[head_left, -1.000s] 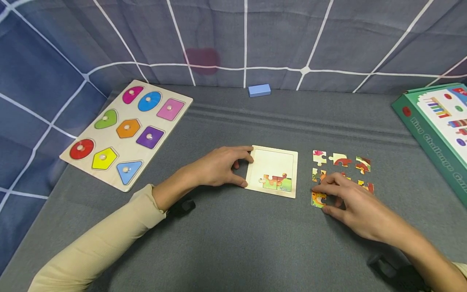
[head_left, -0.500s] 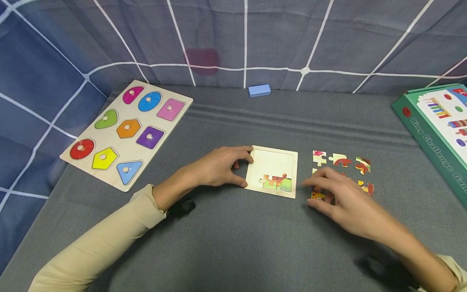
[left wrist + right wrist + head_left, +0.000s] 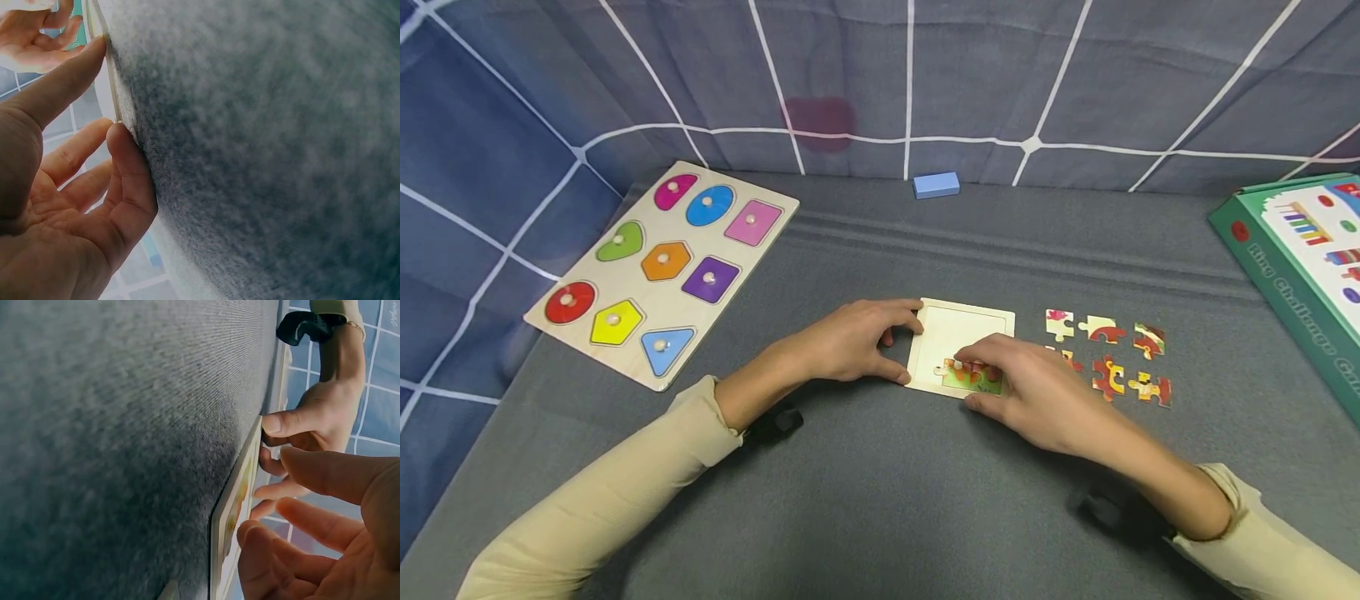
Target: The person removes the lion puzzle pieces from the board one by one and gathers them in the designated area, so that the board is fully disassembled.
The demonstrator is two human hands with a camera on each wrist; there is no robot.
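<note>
A square wooden puzzle tray (image 3: 955, 321) lies on the grey tabletop, with joined jigsaw pieces (image 3: 972, 382) along its lower right part. My left hand (image 3: 850, 342) grips its left side, thumb at the near corner and fingers at the far one; the left wrist view shows those fingertips (image 3: 119, 131) right at the edge. Over the tray's lower right comes my right hand (image 3: 1045, 396), fingertips close above the joined pieces and partly hiding them. The right wrist view shows a gap between its thumb and fingers. Loose jigsaw pieces (image 3: 1107, 377) lie in rows to the right, some hidden by this hand.
At the left is a wooden shape board (image 3: 662, 279) with several coloured knobbed shapes. A small blue block (image 3: 936, 185) sits near the checked cloth (image 3: 865, 67) at the back. The green game box (image 3: 1285, 287) stands at the right edge.
My right hand has moved left from the loose pieces to over the tray's lower right. The left hand keeps its grip at the tray's left side.
</note>
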